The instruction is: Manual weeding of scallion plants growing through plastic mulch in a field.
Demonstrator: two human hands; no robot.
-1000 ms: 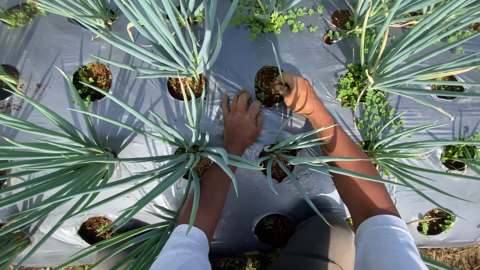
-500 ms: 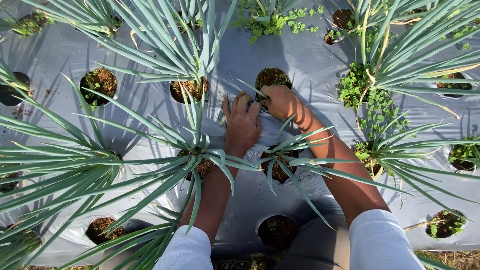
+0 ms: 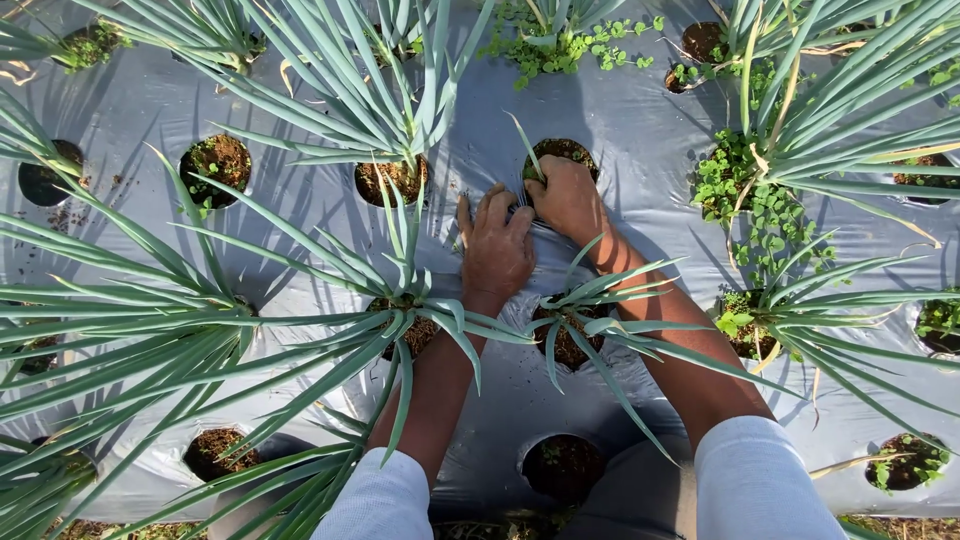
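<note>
My right hand (image 3: 563,199) reaches into a round soil-filled hole (image 3: 566,152) in the grey plastic ground sheet (image 3: 640,130); its fingers close around the base of a thin green seedling leaf (image 3: 524,142) at the hole's left edge. My left hand (image 3: 494,245) lies flat on the sheet just left of that hole, fingers spread and holding nothing. Both forearms pass over a small spiky plant (image 3: 580,305) in a nearer hole.
Large blue-green spiky plants (image 3: 395,110) grow from holes all around, the largest at left (image 3: 200,320). Small leafy weeds (image 3: 745,195) fill holes at right and top. Bare soil holes sit at left (image 3: 215,160) and near my knees (image 3: 562,465).
Both hands have held their place at the hole while the view shifted slightly. The right hand's fingers have settled lower onto the seedling at the hole's left rim.
</note>
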